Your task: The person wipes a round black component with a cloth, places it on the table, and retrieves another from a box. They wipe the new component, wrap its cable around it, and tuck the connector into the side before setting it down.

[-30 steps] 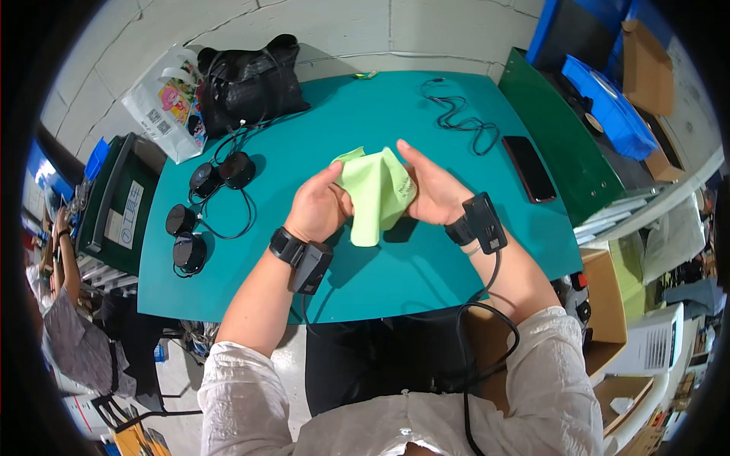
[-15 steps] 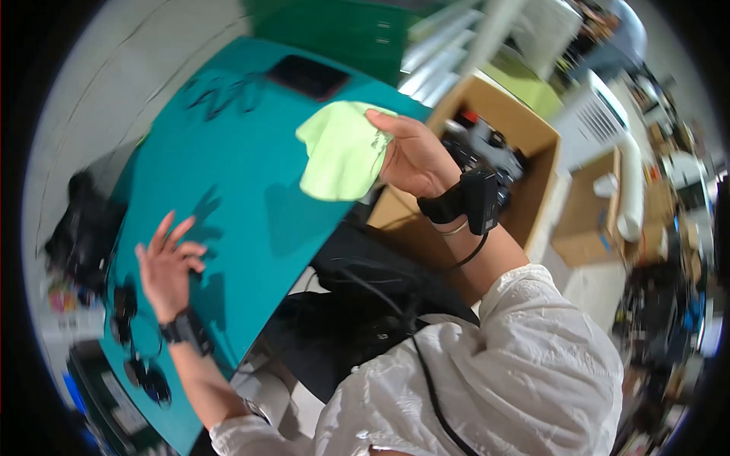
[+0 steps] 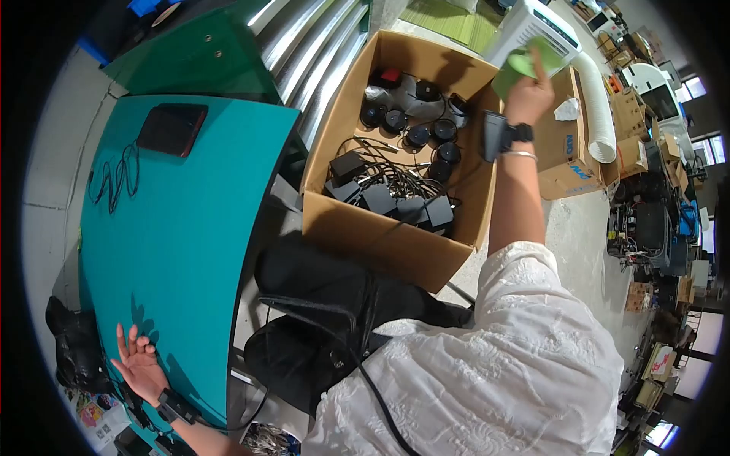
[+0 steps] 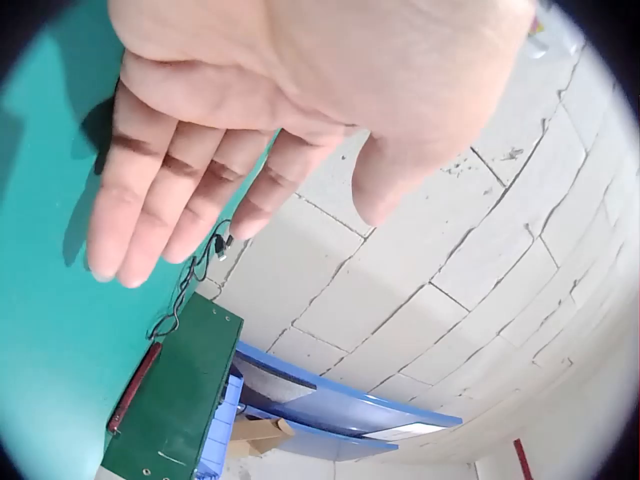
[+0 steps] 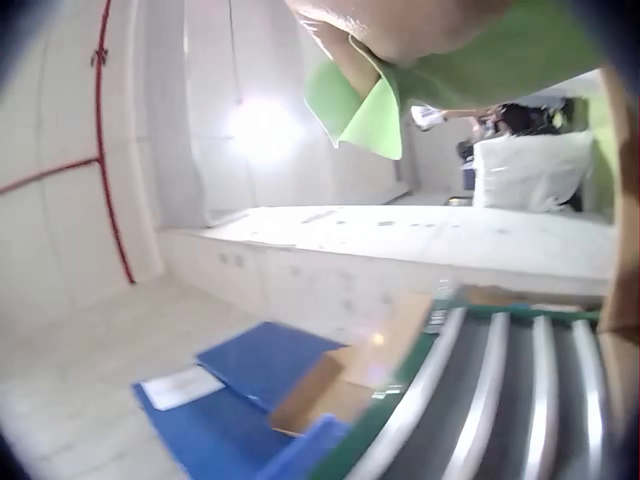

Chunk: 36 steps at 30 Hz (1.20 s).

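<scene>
My right hand (image 3: 531,100) holds a light green cloth (image 3: 518,64) beyond the far right edge of an open cardboard box. In the right wrist view, the cloth (image 5: 372,118) hangs from the hand (image 5: 420,25) in folds, with a pointed corner sticking out. My left hand (image 3: 141,371) is above the near left part of the teal table (image 3: 175,251), its shadow falling on the tabletop. Seen from the left wrist, that hand (image 4: 270,110) shows a bare palm with fingers extended and thumb apart, holding nothing.
The cardboard box (image 3: 388,243) beside the table contains several black round devices (image 3: 417,137), adapters and cables. A dark phone (image 3: 173,129) and a thin black cable (image 3: 115,181) lie on the table. A white appliance (image 3: 532,30) and another carton (image 3: 566,152) stand past the box.
The left hand let go of the cloth and moved left. My right hand carried the cloth off the table, past the box, as the head view turned right.
</scene>
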Motion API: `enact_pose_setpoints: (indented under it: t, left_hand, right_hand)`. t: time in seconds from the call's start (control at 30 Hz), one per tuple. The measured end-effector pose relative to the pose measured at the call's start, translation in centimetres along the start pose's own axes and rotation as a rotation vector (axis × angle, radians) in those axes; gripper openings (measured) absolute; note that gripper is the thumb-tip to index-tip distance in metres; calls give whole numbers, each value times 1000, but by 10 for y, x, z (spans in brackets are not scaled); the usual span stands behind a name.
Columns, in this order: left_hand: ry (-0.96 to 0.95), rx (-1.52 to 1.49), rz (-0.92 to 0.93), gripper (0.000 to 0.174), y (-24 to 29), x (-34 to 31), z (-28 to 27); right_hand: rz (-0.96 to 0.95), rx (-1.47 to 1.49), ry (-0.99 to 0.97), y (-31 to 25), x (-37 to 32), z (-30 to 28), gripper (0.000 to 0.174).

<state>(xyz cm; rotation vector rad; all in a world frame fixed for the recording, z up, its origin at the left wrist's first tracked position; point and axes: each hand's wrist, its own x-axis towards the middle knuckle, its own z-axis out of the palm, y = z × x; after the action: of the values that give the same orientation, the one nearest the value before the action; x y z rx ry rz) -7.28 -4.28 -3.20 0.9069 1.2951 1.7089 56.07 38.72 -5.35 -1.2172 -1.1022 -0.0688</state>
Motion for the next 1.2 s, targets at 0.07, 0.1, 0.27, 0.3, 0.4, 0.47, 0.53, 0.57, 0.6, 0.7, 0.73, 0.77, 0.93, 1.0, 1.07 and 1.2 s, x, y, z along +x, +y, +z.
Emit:
enact_pose_setpoints:
  t: [0.07, 0.1, 0.27, 0.3, 0.4, 0.47, 0.53, 0.57, 0.6, 0.7, 0.73, 0.77, 0.93, 1.0, 1.07, 1.2]
  left_hand:
    - [6, 15, 7, 72, 0, -2, 1]
    - [16, 21, 2, 71, 0, -2, 1]
    - [99, 98, 10, 68, 0, -7, -15]
    - [112, 96, 7, 68, 1, -9, -22]
    - [206, 97, 15, 68, 4, -14, -37]
    - [181, 84, -2, 68, 6, -15, -40]
    - [151, 65, -13, 69, 9, -16, -43]
    - [158, 50, -19, 69, 10, -17, -46]
    - [166, 36, -24, 69, 11, -18, -49]
    - [156, 37, -14, 68, 13, -21, -59]
    - [160, 46, -13, 68, 13, -22, -59]
    - [146, 43, -15, 67, 13, -22, -59]
    - [140, 66, 5, 62, 7, -16, -51]
    - [152, 70, 16, 62, 7, -18, -49]
    - [289, 123, 36, 59, 0, -15, -34]
    - [350, 122, 57, 57, -8, -13, -25]
  right_hand:
    - [32, -432, -138, 68, -17, 24, 42]
    - [12, -526, -184, 105, -30, 38, 42]
    - [289, -532, -591, 206, -138, 72, 39]
    - [325, -532, -657, 225, -162, 77, 39]
    - [248, -645, -963, 260, -226, 83, 43]
    - [18, -777, -1179, 256, -246, 82, 45]
    - [-21, -820, -1082, 259, -258, 81, 46]
    - [-32, -846, -1026, 262, -258, 82, 46]
    - [-28, -841, -1027, 265, -258, 86, 46]
    - [42, -899, -916, 269, -253, 100, 40]
    - [89, -919, -935, 266, -251, 104, 37]
    - [137, -941, -954, 262, -248, 106, 35]
    - [289, -783, -931, 255, -235, 101, 60]
    - [342, -623, -794, 257, -225, 97, 59]
    - [357, -375, -614, 262, -210, 92, 62]
    - [875, 729, -254, 231, -172, 85, 46]
